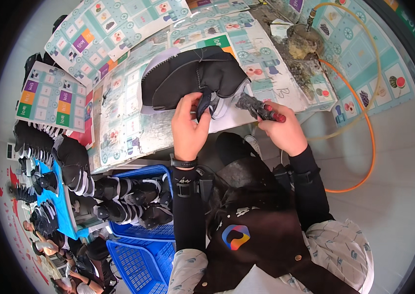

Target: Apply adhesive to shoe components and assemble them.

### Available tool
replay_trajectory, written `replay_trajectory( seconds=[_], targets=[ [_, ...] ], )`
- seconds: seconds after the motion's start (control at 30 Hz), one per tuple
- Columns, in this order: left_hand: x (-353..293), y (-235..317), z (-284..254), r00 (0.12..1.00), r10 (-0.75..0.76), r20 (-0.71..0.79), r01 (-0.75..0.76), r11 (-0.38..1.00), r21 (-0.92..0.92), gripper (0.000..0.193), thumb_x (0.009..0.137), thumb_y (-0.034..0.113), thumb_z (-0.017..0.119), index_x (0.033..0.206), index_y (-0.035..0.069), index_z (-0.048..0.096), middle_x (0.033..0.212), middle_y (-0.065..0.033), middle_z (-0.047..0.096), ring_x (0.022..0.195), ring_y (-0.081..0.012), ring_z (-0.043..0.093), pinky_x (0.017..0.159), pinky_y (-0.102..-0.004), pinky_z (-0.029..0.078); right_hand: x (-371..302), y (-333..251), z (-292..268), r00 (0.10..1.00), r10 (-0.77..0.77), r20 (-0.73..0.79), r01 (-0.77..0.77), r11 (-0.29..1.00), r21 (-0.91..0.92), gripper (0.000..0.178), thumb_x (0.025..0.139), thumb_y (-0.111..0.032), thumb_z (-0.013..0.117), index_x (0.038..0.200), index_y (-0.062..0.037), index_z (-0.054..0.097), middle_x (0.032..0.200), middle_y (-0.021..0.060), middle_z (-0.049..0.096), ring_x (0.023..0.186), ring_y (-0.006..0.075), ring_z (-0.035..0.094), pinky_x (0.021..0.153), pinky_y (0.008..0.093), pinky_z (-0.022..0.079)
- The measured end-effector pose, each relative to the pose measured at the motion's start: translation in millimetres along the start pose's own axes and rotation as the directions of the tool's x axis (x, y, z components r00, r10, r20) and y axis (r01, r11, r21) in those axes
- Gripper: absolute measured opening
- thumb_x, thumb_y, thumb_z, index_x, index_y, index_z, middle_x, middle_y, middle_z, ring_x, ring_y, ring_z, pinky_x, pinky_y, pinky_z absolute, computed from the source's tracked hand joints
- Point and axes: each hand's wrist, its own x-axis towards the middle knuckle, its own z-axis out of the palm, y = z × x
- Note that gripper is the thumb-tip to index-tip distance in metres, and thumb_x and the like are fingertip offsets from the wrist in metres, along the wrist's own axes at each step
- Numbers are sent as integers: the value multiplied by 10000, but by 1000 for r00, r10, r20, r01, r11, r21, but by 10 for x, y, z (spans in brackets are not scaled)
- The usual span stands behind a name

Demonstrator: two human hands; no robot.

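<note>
A black shoe upper (180,78) with light grey lining lies on its side on the papered table. My left hand (190,125) is at its near edge, thumb and fingers closed on the dark flap (204,104) there. Between that hand and my right one, a pale strip of the upper's lining (224,106) shows. My right hand (283,130) grips a dark, crusted hand tool (256,108) with red parts, its tip pointing left toward the upper's opening. Whether the tip touches the lining I cannot tell.
A crusted pot (304,41) stands at the far right, with a yellowish hose (380,54) and an orange hose (373,147) curving down. Left of me, blue baskets (138,264) and a blue-topped table (58,206) bear black uppers. People (77,264) sit beyond, lower left.
</note>
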Motion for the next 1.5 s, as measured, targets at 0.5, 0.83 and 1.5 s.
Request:
replay_trajectory(
  seconds=[0.5,0.83,1.5],
  targets=[
    [29,57,0,1000,5,-4,-5,999,40,371,869,5,717,1235,0,656,1032,-154,685,897,-268,708,784,-362,578,4,60,53,997,-1,80,-2,1000,28,237,808,-58,674,1020,45,697,722,96,644,619,145,549,618,313,442],
    [198,42,-112,997,-7,-77,11,999,47,278,952,54,710,1218,4,646,1018,-148,700,854,-223,684,765,-334,554,69,23,-167,994,-52,96,49,998,43,266,878,-92,679,1127,0,702,924,28,756,687,106,642,518,270,443],
    [-321,746,-917,861,-337,-380,68,818,-571,296,974,47,602,1267,14,574,1098,-73,663,966,-165,658,875,-309,548,216,-427,761,784,-589,-198,609,791,55,379,1056,-270,683,1211,75,670,1199,232,713,1195,385,661,1058,399,482]
  ],
)
